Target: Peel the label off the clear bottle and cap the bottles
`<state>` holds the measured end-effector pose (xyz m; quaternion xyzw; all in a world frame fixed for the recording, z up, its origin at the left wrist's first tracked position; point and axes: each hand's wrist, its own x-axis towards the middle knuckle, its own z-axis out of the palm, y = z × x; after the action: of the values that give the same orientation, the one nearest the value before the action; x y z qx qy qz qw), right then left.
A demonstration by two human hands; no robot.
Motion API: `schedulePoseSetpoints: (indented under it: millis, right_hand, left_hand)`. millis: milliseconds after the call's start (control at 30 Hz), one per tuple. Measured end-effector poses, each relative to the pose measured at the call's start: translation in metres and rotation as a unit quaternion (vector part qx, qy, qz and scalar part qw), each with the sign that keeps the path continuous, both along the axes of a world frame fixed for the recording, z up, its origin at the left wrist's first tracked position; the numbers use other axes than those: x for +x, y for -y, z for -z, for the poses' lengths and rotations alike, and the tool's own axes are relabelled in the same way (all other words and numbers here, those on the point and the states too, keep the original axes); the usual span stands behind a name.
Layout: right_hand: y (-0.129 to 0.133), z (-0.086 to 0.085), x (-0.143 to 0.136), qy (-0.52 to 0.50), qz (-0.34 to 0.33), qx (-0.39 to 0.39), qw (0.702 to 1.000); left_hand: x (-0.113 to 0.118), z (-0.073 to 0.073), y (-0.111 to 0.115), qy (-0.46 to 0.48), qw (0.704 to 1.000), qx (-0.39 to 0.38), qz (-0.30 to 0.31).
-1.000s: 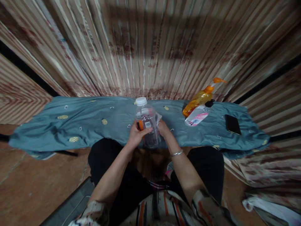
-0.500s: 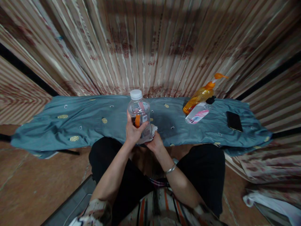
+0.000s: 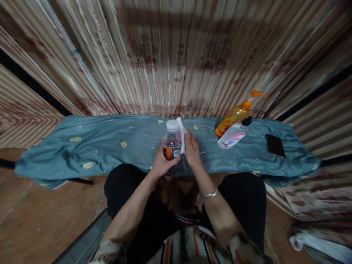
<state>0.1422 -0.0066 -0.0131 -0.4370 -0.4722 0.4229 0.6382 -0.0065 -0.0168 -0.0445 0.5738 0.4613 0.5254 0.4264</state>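
My left hand [image 3: 162, 160] is wrapped round the lower side of a clear plastic bottle [image 3: 173, 140] with a white cap and a dark and orange label. The bottle stands close to upright over the near edge of the cloth-covered table. Folded white tissue [image 3: 181, 135] sits in my right hand [image 3: 191, 147], pressed to the bottle's right side near the shoulder. That hand's fingers are closed behind the tissue, partly hidden by it.
Right of my hands are an amber pump bottle [image 3: 232, 118] with an orange pump and a clear bottle [image 3: 232, 135] with a black cap and pink label. A black phone [image 3: 275, 145] lies farther right. Teal cloth [image 3: 96, 146] covers the table; curtains hang behind.
The bottle has shifted right and nearer to me. My right hand has brought the white tissue from under the bottle's base up to its right side.
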Motion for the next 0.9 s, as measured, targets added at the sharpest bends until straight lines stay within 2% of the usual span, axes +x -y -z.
schedulePoseSetpoints:
  millis: [67, 133, 300, 400, 533, 633, 767, 900]
  right_hand:
    - [-0.012, -0.011, 0.005, -0.015, -0.054, -0.031, 0.998]
    - [-0.018, -0.009, 0.006, -0.063, -0.072, -0.082, 0.992]
    - [-0.009, 0.016, -0.007, -0.156, -0.006, -0.092, 0.983]
    - [0.002, 0.018, -0.010, -0.165, 0.028, -0.077, 0.983]
    - [0.014, 0.005, -0.005, -0.081, 0.080, -0.021, 0.993]
    - [0.027, -0.005, -0.005, 0.021, 0.086, 0.004, 0.996]
    - [0.042, -0.016, -0.010, 0.116, 0.053, 0.053, 0.990]
    - [0.032, -0.026, 0.002, 0.126, 0.010, 0.069, 0.990]
  left_hand:
    - [0.006, 0.000, 0.006, -0.001, 0.999, -0.006, 0.037]
    - [0.008, -0.001, 0.009, 0.001, 0.998, -0.010, 0.054]
    - [0.004, 0.001, 0.006, 0.008, 1.000, -0.004, 0.024]
    - [-0.002, 0.003, 0.001, 0.014, 1.000, 0.007, -0.016]
    - [-0.001, 0.006, 0.002, 0.024, 0.999, 0.014, -0.017]
    - [0.007, 0.009, 0.008, 0.024, 1.000, 0.013, 0.004]
    - [0.012, 0.009, 0.012, 0.020, 1.000, -0.003, 0.017]
    - [0.011, 0.002, 0.016, 0.040, 0.998, -0.017, 0.046]
